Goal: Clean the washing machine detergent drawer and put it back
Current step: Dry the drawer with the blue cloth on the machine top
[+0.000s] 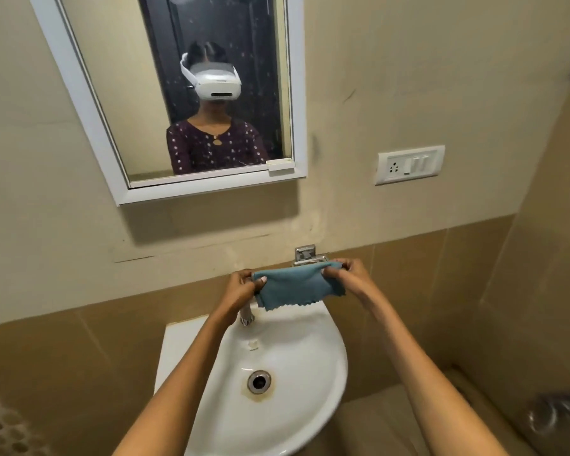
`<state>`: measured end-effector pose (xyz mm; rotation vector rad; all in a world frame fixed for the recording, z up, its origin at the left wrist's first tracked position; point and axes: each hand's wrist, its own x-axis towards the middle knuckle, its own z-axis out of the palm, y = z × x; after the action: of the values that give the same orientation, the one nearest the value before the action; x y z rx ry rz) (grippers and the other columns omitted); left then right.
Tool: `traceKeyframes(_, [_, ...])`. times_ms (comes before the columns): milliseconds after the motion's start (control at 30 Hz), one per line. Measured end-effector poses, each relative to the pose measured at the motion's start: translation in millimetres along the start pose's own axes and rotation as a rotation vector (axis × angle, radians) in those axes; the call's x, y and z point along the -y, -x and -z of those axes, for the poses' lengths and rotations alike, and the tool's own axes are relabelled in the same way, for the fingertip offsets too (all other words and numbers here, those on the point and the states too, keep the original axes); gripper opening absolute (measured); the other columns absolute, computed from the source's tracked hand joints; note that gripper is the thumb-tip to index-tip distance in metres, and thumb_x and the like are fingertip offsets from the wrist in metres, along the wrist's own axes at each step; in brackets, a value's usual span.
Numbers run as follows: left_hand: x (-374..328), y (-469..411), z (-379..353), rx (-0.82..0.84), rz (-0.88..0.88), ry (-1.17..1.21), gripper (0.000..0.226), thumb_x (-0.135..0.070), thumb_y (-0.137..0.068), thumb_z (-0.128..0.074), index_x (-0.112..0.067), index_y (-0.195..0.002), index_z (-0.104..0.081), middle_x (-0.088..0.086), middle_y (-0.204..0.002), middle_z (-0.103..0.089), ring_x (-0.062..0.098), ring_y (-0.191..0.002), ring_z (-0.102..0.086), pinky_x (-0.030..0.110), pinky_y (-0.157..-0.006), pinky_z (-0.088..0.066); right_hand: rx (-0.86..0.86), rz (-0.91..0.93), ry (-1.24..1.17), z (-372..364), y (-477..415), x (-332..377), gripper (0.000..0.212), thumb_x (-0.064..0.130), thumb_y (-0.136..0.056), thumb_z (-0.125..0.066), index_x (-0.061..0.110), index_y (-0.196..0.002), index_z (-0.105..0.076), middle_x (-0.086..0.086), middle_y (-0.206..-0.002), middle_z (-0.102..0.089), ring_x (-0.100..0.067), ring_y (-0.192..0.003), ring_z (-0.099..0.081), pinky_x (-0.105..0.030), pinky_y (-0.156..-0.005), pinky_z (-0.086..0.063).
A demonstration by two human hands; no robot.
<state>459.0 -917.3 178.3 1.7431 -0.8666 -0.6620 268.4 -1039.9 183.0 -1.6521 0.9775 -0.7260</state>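
A teal-blue cloth (pixel 293 286) is stretched between both hands above the back of a white wash basin (pixel 313 366). My left hand (pixel 242 286) pinches the cloth's left edge. My right hand (pixel 344 271) pinches its upper right corner. The cloth hangs down in front of the metal tap (pixel 247 315), and only the tap's spout shows below it. No detergent drawer and no washing machine are in view.
A metal fitting (pixel 305 255) sits on the wall behind the cloth. A white-framed mirror (pixel 185 93) hangs above, reflecting a person with a headset. A switch and socket plate (pixel 408 164) is on the right wall. The basin drain (pixel 259 381) has a rust stain.
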Motion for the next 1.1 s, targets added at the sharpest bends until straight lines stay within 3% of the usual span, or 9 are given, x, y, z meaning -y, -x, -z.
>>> traceKeyframes(100, [8.1, -19.1, -21.5, -0.017, 0.105, 0.187, 0.007, -0.007, -0.093, -0.053, -0.003, -0.093, -0.058, 0.007, -0.072, -0.057, 0.015, -0.062, -0.054, 0.016, -0.042, -0.047, -0.058, -0.056, -0.093, 1.5, -18.6, -14.1, 0.011, 0.007, -0.086, -0.062, 0.007, -0.096, -0.066, -0.002, -0.084, -0.066, -0.009, -0.073, -0.059, -0.008, -0.053, -0.048])
traceKeyframes(167, [12.2, -36.1, -32.4, -0.042, 0.148, 0.252, 0.009, -0.008, -0.092, -0.055, 0.000, -0.097, -0.057, 0.014, -0.081, -0.058, 0.021, -0.063, -0.056, 0.024, -0.046, -0.054, -0.104, -0.107, -0.171, 1.6, -30.5, -24.0, 0.026, 0.005, -0.083, -0.067, 0.000, -0.108, -0.062, -0.011, -0.099, -0.067, -0.017, -0.080, -0.064, -0.017, -0.065, -0.054])
traceKeyframes(233, [12.9, -49.2, -41.6, -0.037, 0.187, 0.314, 0.011, -0.008, -0.091, -0.057, 0.001, -0.098, -0.056, 0.018, -0.090, -0.059, 0.024, -0.067, -0.059, 0.030, -0.051, -0.057, -0.147, -0.123, -0.193, 3.3, -39.1, -32.1, 0.028, 0.004, -0.081, -0.068, -0.002, -0.107, -0.061, -0.016, -0.105, -0.067, -0.023, -0.086, -0.065, -0.026, -0.072, -0.056])
traceKeyframes(367, [11.1, -72.5, -61.1, 0.053, 0.228, 0.338, 0.012, -0.001, -0.082, -0.067, -0.003, -0.092, -0.061, 0.019, -0.096, -0.065, 0.020, -0.071, -0.063, 0.023, -0.056, -0.056, -0.206, -0.133, -0.134, 8.3, -67.9, -42.6, 0.021, 0.006, -0.083, -0.067, 0.003, -0.103, -0.063, -0.016, -0.107, -0.067, -0.025, -0.094, -0.065, -0.036, -0.088, -0.053])
traceKeyframes(500, [16.3, -101.4, -78.0, -0.069, 0.247, 0.299, 0.029, 0.009, -0.077, -0.065, 0.001, -0.105, -0.061, 0.020, -0.106, -0.065, 0.028, -0.084, -0.063, 0.019, -0.050, -0.054, -0.229, -0.137, -0.032, 11.5, -108.6, -48.8, 0.030, 0.002, -0.086, -0.061, 0.002, -0.116, -0.058, -0.011, -0.113, -0.063, -0.019, -0.097, -0.059, -0.029, -0.085, -0.050])
traceKeyframes(567, [20.0, -115.9, -86.1, -0.112, 0.240, 0.280, 0.033, 0.008, -0.077, -0.065, 0.002, -0.109, -0.061, 0.021, -0.109, -0.065, 0.034, -0.091, -0.064, 0.025, -0.062, -0.054, -0.275, -0.111, 0.010, 11.4, -129.7, -51.6, 0.035, -0.002, -0.082, -0.065, 0.004, -0.116, -0.060, -0.014, -0.115, -0.063, -0.023, -0.098, -0.061, -0.033, -0.086, -0.052])
traceKeyframes(700, [27.1, -147.5, -103.3, -0.169, 0.239, 0.232, 0.036, 0.006, -0.079, -0.065, 0.002, -0.114, -0.061, 0.020, -0.113, -0.064, 0.034, -0.098, -0.064, 0.035, -0.082, -0.054, -0.344, -0.067, 0.144, 8.7, -170.0, -58.6, 0.037, -0.003, -0.078, -0.067, 0.009, -0.113, -0.062, -0.013, -0.106, -0.065, -0.021, -0.087, -0.060, -0.024, -0.070, -0.048])
traceKeyframes(900, [44.3, -176.9, -120.0, -0.259, 0.219, 0.162, 0.033, 0.009, -0.079, -0.061, 0.004, -0.111, -0.062, 0.019, -0.113, -0.064, 0.032, -0.099, -0.062, 0.038, -0.087, -0.053, -0.292, -0.063, 0.271, -6.3, -206.6, -80.2, 0.036, -0.005, -0.083, -0.058, 0.010, -0.116, -0.059, -0.014, -0.104, -0.065, -0.020, -0.086, -0.060, -0.020, -0.066, -0.045])
traceKeyframes(1100, [56.7, -182.8, -130.6, -0.314, 0.223, 0.025, 0.041, 0.005, -0.077, -0.066, 0.005, -0.118, -0.059, 0.020, -0.120, -0.061, 0.032, -0.108, -0.059, 0.036, -0.092, -0.049, -0.281, -0.015, 0.442, -18.6, -218.3, -100.3, 0.037, -0.004, -0.088, -0.052, 0.010, -0.122, -0.054, -0.015, -0.112, -0.063, -0.028, -0.101, -0.061, -0.033, -0.083, -0.050])
